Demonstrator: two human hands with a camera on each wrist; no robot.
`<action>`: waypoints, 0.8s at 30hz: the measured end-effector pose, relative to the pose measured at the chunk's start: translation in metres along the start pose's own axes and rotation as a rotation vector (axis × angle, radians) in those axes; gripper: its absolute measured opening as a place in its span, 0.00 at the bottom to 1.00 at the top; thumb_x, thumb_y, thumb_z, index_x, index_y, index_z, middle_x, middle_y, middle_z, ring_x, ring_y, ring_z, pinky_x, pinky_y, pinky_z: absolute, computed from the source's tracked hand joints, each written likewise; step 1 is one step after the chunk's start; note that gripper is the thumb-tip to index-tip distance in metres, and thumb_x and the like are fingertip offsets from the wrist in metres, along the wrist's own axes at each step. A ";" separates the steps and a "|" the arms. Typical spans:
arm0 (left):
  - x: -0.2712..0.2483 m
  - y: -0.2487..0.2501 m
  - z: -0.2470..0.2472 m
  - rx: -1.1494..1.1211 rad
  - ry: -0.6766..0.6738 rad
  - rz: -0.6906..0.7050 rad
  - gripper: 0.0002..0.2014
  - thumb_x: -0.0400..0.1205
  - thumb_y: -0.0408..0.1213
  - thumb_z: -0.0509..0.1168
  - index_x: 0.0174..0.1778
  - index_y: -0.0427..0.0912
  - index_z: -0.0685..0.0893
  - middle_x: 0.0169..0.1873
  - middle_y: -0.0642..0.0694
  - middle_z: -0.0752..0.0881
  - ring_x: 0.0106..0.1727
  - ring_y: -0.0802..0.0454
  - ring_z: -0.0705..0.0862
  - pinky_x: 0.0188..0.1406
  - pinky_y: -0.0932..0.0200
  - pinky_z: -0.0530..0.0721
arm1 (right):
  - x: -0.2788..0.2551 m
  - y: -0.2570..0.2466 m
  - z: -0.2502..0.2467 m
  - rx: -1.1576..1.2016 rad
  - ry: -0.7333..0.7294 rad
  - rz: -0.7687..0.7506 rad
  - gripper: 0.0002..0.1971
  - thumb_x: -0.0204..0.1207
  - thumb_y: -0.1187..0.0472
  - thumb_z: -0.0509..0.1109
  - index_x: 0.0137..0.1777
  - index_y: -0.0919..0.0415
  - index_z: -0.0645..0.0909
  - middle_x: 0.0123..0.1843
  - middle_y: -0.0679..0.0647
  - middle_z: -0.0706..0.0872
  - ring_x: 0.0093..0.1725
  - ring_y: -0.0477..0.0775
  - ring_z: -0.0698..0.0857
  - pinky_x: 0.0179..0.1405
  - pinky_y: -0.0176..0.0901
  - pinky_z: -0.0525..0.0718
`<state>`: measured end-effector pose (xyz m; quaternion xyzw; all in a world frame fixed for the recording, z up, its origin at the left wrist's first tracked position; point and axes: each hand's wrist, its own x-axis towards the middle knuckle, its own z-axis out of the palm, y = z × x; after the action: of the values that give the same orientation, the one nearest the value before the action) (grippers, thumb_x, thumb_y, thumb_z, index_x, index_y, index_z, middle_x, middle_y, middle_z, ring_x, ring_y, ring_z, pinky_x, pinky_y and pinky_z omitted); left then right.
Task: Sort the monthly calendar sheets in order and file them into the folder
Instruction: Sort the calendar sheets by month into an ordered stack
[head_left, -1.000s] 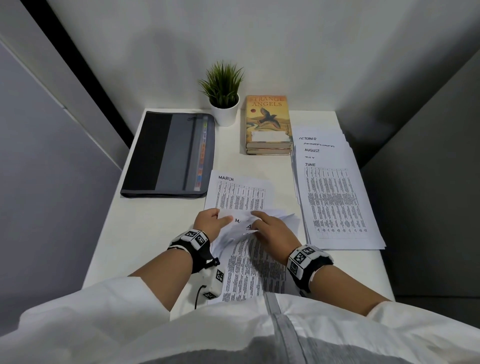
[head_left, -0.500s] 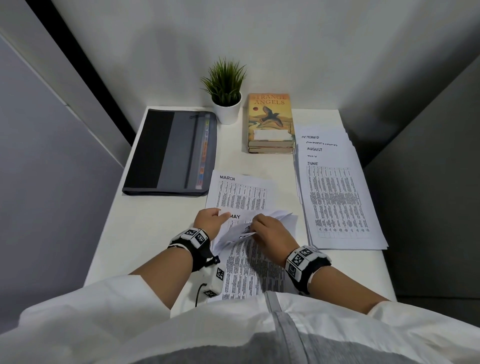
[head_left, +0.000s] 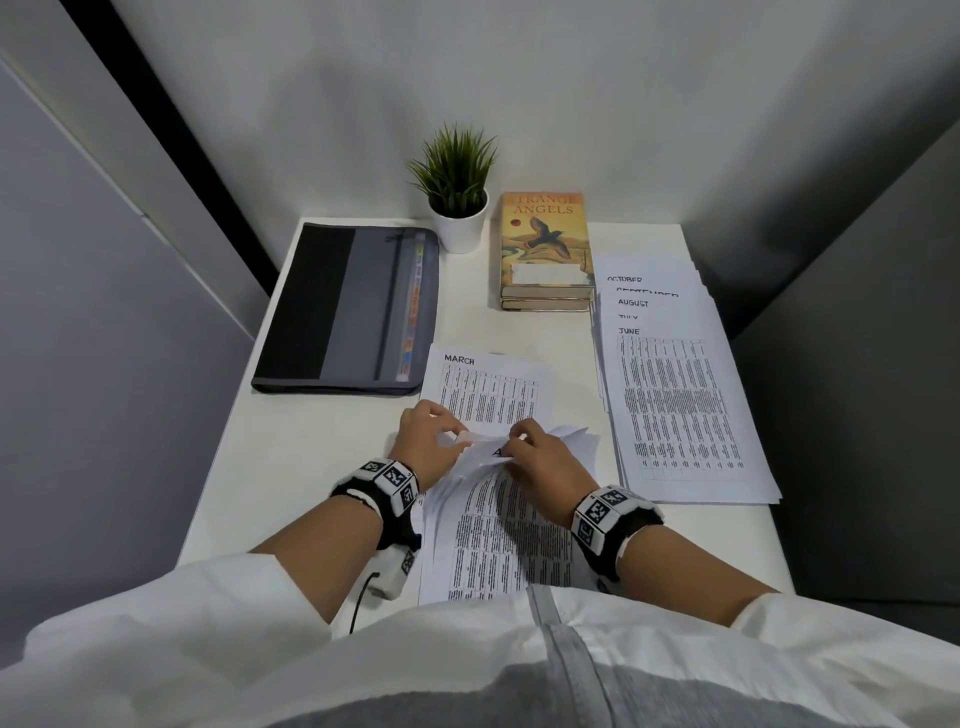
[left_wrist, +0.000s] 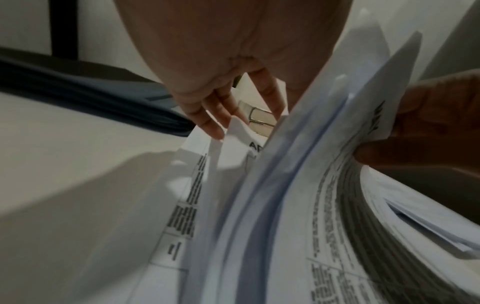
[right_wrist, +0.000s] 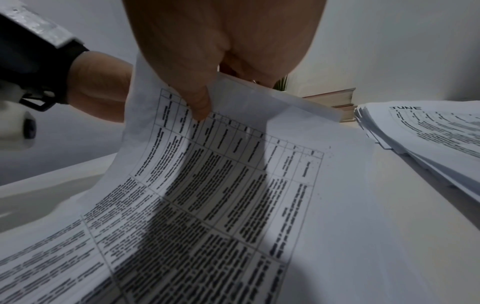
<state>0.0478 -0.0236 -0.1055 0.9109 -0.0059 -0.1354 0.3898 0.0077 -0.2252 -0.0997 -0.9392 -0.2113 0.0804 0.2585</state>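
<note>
A stack of unsorted calendar sheets (head_left: 493, 530) lies at the table's near middle, its far ends lifted and fanned. My left hand (head_left: 431, 436) pinches the lifted far-left corners of some sheets (left_wrist: 233, 131); a sheet starting with "A" shows between the hands. My right hand (head_left: 540, 457) grips the bent-up top sheets (right_wrist: 207, 164), thumb on the printed grid. The MARCH sheet (head_left: 488, 384) lies flat just beyond the hands. A fanned pile topped by JUNE (head_left: 675, 405) lies at the right. The grey and black folder (head_left: 348, 306) lies closed at the far left.
A small potted plant (head_left: 460, 192) and a stack of books (head_left: 545, 249) stand at the back of the white table (head_left: 311, 457). Grey partition walls close in on left, right and behind.
The sheet headed MAY, visible between the hands half a second ago, is now covered, and a sheet starting with "A" shows instead. Both hands stay at the stack's far end.
</note>
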 end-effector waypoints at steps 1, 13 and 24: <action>0.001 0.000 -0.001 0.006 0.005 -0.006 0.03 0.76 0.36 0.74 0.40 0.46 0.87 0.51 0.49 0.76 0.58 0.52 0.70 0.63 0.58 0.71 | 0.000 0.000 -0.001 -0.012 -0.004 0.009 0.09 0.81 0.62 0.64 0.58 0.61 0.81 0.64 0.57 0.75 0.49 0.61 0.80 0.48 0.52 0.81; -0.008 0.029 -0.026 -0.466 0.046 -0.065 0.06 0.80 0.31 0.68 0.37 0.44 0.82 0.30 0.53 0.85 0.32 0.56 0.79 0.34 0.64 0.77 | 0.009 -0.004 -0.016 -0.066 -0.152 -0.056 0.08 0.83 0.65 0.60 0.56 0.63 0.80 0.54 0.57 0.83 0.52 0.59 0.80 0.54 0.49 0.77; -0.017 0.035 -0.040 -0.240 0.005 0.041 0.09 0.78 0.33 0.68 0.32 0.41 0.79 0.24 0.54 0.76 0.27 0.59 0.71 0.27 0.69 0.70 | 0.004 -0.017 -0.041 0.024 0.175 -0.056 0.05 0.79 0.62 0.69 0.47 0.65 0.84 0.72 0.59 0.75 0.68 0.60 0.77 0.61 0.49 0.82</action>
<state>0.0452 -0.0174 -0.0498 0.8576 -0.0071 -0.1247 0.4988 0.0163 -0.2287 -0.0556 -0.9332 -0.2133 -0.0067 0.2891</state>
